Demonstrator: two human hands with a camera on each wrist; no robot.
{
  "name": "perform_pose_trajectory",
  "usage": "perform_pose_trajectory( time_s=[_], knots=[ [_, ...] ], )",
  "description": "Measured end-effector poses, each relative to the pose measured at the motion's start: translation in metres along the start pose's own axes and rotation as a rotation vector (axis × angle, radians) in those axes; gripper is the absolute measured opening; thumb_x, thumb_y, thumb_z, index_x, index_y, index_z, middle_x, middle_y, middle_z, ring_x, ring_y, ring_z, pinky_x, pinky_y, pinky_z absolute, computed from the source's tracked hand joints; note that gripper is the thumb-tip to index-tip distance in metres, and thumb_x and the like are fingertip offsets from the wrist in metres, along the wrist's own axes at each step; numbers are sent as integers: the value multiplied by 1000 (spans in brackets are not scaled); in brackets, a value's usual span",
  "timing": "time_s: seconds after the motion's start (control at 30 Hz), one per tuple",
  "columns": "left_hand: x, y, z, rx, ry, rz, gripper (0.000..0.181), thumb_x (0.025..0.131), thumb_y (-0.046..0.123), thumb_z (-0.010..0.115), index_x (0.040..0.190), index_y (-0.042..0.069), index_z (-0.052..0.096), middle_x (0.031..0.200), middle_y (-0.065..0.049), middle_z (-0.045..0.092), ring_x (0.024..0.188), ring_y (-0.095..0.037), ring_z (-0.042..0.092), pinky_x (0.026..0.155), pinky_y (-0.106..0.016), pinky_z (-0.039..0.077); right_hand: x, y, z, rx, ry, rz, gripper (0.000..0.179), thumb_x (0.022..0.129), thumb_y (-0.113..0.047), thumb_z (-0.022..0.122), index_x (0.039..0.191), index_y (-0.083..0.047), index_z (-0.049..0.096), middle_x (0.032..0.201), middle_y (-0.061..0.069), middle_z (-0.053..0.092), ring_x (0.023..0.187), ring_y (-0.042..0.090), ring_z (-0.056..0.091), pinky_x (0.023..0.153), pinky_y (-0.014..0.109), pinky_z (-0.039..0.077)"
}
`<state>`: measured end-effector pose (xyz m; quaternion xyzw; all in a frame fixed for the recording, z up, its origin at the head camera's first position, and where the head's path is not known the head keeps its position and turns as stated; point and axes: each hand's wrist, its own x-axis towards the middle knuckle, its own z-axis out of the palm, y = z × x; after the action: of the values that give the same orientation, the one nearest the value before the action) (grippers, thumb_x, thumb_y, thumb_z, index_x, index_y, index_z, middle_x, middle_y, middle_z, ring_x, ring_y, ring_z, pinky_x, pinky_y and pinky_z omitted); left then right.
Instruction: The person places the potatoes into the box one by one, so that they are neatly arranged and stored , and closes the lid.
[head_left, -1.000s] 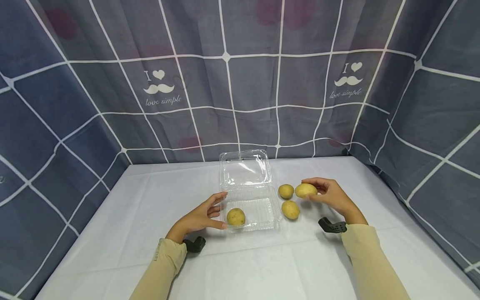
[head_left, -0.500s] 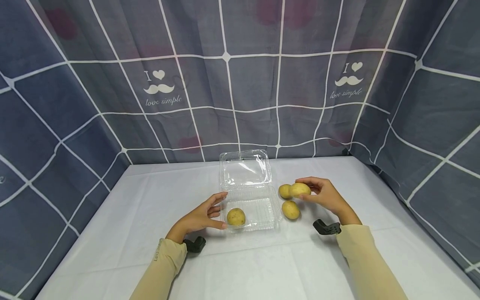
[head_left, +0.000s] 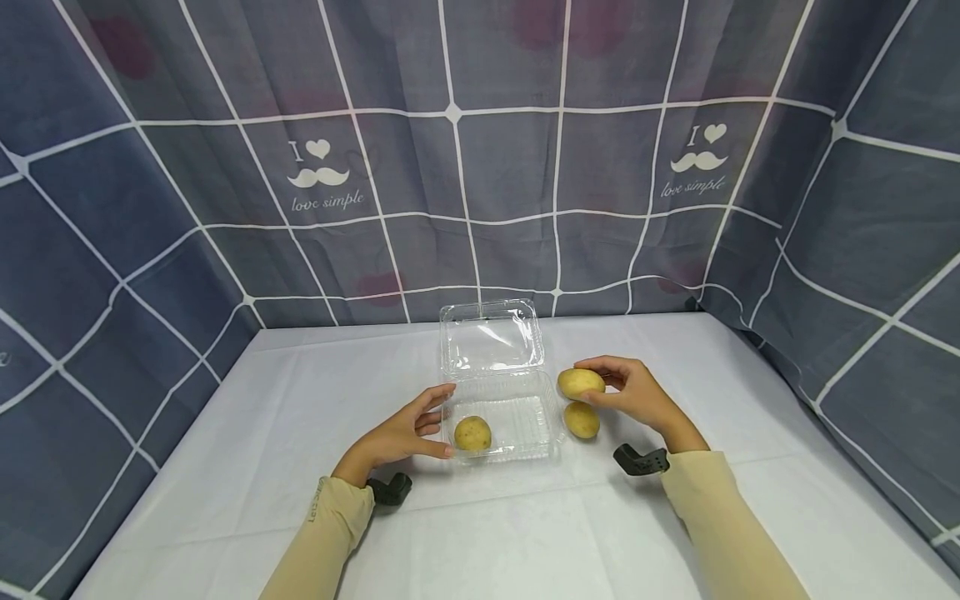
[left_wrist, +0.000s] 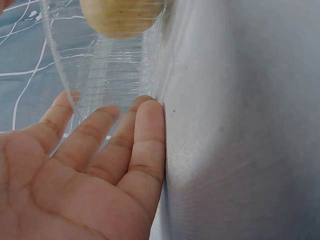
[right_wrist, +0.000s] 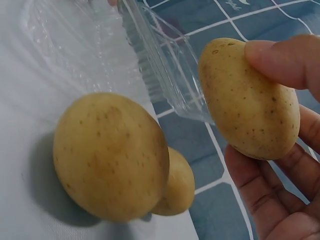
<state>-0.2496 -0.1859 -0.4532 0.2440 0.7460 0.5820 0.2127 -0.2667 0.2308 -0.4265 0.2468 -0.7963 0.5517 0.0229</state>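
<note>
My right hand [head_left: 639,395] pinches a yellow potato [head_left: 581,383] between thumb and fingers, just right of the clear plastic clamshell box [head_left: 517,417]. In the right wrist view the held potato [right_wrist: 250,100] is up off the table. Two more potatoes lie below it there: a near one [right_wrist: 110,157] and another [right_wrist: 176,185] partly behind it. The head view hides the far one behind the held potato. My left hand [head_left: 401,433] rests at the box's left side, fingers fairly straight, fingertips at its wall [left_wrist: 100,75]. One potato [head_left: 472,433] sits inside the box's front left corner.
The box's lid [head_left: 491,337] stands raised at the back, toward the checked curtain [head_left: 510,167]. A white cloth [head_left: 480,533] covers the table. Curtains also hang at the left and right sides. Each wrist bears a black camera mount [head_left: 641,460].
My right hand has moved left with the held potato, which now covers the far loose potato in the head view. The left hand and box have stayed in place.
</note>
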Motion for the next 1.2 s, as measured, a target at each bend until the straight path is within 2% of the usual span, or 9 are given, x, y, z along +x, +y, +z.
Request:
perform_pose_trajectory(
  time_s=[0.23,0.53,0.93,1.2],
  knots=[
    [-1,2,0,-1,2,-3,108,89,1,88,170,-2,16,176,-28,14,158,-53,28,128,-61,30,3,-4,9,-23,-15,-26,41,90,6,82,129,12,71,124,27,73,100,7,66,92,16,55],
    [-1,4,2,-5,-5,-4,109,89,3,89,170,-2,17,176,-29,14,157,-54,28,128,-61,30,6,-13,20,-12,-35,-45,42,88,7,83,128,13,71,125,27,73,102,6,68,93,17,56],
    [0,4,2,-6,-5,-12,110,89,3,89,170,-3,15,176,-28,14,157,-54,28,128,-62,30,11,-18,35,-3,-50,-60,41,89,5,85,127,12,72,124,24,75,99,8,70,89,20,59],
    [-1,3,1,-10,-5,-10,110,89,3,89,170,-2,15,177,-28,13,157,-54,27,128,-62,29,17,-17,46,72,-77,-8,44,89,6,84,130,13,70,128,27,72,100,8,71,92,21,60]
  ],
)
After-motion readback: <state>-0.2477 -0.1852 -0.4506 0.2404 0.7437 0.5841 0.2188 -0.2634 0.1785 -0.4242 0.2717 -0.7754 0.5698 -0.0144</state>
